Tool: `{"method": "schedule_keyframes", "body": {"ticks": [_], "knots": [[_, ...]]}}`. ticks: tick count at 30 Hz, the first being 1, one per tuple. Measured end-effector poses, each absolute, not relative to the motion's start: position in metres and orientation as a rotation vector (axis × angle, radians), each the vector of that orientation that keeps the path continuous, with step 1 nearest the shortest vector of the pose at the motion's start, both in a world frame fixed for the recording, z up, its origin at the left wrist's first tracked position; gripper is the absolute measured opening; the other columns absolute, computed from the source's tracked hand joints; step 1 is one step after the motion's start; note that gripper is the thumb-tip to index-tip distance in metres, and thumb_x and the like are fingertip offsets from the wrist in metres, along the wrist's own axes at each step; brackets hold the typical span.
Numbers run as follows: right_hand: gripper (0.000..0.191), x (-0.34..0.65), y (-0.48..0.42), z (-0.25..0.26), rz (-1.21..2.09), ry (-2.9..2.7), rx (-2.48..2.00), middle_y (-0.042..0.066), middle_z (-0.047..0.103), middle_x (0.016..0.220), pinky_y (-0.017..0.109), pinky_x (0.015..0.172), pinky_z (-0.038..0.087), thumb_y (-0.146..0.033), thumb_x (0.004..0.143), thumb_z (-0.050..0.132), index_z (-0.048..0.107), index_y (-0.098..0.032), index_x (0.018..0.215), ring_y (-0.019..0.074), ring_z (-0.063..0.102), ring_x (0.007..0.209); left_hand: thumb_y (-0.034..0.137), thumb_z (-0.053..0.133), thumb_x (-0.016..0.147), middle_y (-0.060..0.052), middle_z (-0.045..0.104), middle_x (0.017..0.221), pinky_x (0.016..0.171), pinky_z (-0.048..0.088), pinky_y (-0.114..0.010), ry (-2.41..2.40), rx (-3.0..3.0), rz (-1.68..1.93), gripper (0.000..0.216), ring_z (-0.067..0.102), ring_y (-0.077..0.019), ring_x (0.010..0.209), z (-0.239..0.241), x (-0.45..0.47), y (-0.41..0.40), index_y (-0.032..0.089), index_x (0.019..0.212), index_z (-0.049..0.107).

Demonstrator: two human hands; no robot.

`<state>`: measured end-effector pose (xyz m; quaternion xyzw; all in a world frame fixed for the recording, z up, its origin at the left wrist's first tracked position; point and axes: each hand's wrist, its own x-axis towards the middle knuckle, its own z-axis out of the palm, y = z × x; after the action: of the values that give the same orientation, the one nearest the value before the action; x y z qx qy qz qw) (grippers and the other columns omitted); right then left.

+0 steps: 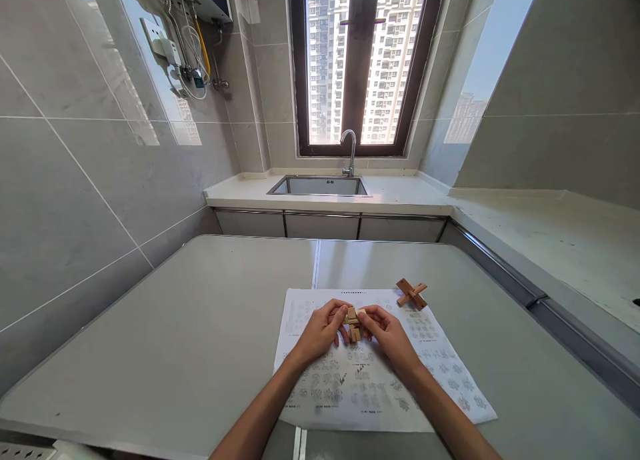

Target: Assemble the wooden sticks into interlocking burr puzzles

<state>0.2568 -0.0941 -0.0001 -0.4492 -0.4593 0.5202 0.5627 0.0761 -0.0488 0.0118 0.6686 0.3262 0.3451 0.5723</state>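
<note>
Above the middle of a printed sheet, a small wooden burr puzzle (pixel 353 320) of interlocking blocks is held between both hands. My left hand (pixel 327 323) grips its left side, thumb on top and fingers curled beneath. My right hand (pixel 383 327) pinches the right side between thumb and forefinger. Fingers cover both ends of the puzzle, so its full shape is hidden. To the right, two or more crossed wooden puzzle pieces (pixel 412 294) lie at the sheet's upper right edge, touched by neither hand. The instruction sheet (pixel 360 407) carries rows of small diagrams under the hands.
The sheet lies on a grey table (pixel 150 353) with a seam down its middle. Beyond the table are a counter (pixel 400 187), a sink (pixel 320 186) and a faucet (pixel 351 153) below a window. Tiled walls flank both sides; another counter (pixel 565 233) runs along the right.
</note>
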Motion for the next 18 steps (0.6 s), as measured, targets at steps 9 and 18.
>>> {"method": "schedule_keyframes", "body": {"ticks": [9, 18], "knots": [[0.047, 0.257, -0.096, 0.002, 1.262, -1.186, -1.065, 0.000, 0.062, 0.068, 0.030, 0.062, 0.045, -0.068, 0.086, 0.067, 0.067, -0.021, 0.091, 0.0177, 0.055, 0.063, 0.050, 0.047, 0.103, 0.003, 0.060, 0.066, 0.060, 0.044, -0.024, 0.838, 1.753, 0.851, 0.036, 0.055, -0.0132, 0.057, 0.019, 0.075, -0.055, 0.019, 0.107, 0.065], [0.044, 0.257, -0.095, -0.001, 1.281, -1.296, -1.037, -0.002, 0.058, 0.065, 0.031, 0.062, 0.043, -0.066, 0.093, 0.058, 0.065, -0.022, 0.090, 0.0165, 0.051, 0.060, 0.044, 0.043, 0.105, 0.000, 0.067, 0.078, 0.066, 0.043, -0.025, 0.876, 1.894, 0.857, 0.034, 0.056, -0.0147, 0.066, 0.022, 0.076, -0.059, 0.019, 0.104, 0.066]]}}
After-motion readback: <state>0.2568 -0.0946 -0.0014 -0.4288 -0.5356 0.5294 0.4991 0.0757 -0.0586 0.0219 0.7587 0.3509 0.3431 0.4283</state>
